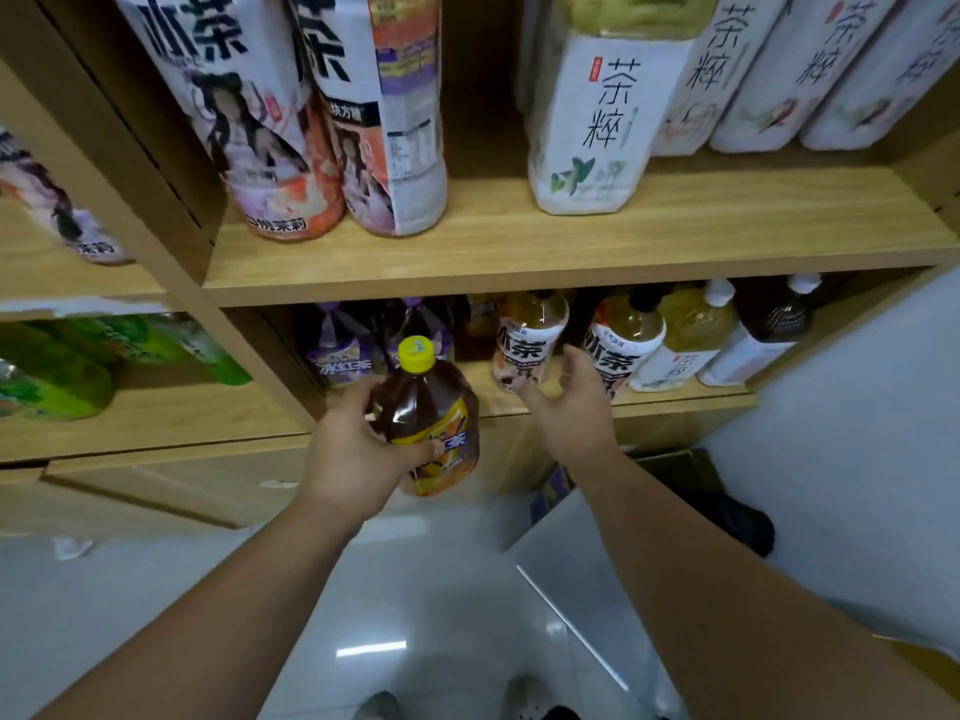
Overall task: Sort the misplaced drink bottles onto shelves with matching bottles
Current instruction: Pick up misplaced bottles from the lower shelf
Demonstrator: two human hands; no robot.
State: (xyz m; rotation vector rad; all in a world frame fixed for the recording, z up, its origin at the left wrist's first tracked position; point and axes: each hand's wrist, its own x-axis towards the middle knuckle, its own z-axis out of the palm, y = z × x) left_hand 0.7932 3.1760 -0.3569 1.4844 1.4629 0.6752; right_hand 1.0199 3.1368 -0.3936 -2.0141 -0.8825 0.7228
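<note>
My left hand [358,454] grips a dark iced-tea bottle [434,407] with a yellow cap and yellow label, held upright just in front of the lower shelf [675,400]. My right hand [569,402] hovers open, fingers relaxed, close to a white-labelled tea bottle [527,345] on that shelf without holding it. Purple-labelled iced-tea bottles [337,350] stand at the shelf's left end, behind the held bottle. A second white-labelled bottle [621,345], a pale green-tea bottle [685,335] and a dark bottle with a white cap [769,330] stand to the right.
The upper shelf [519,257] carries tall pink-and-white bottles [291,137] on the left and white tea bottles [597,122] on the right. Green bottles [62,371] lie in the left bay. Cardboard [156,485], a white panel [587,563] and a tiled floor lie below.
</note>
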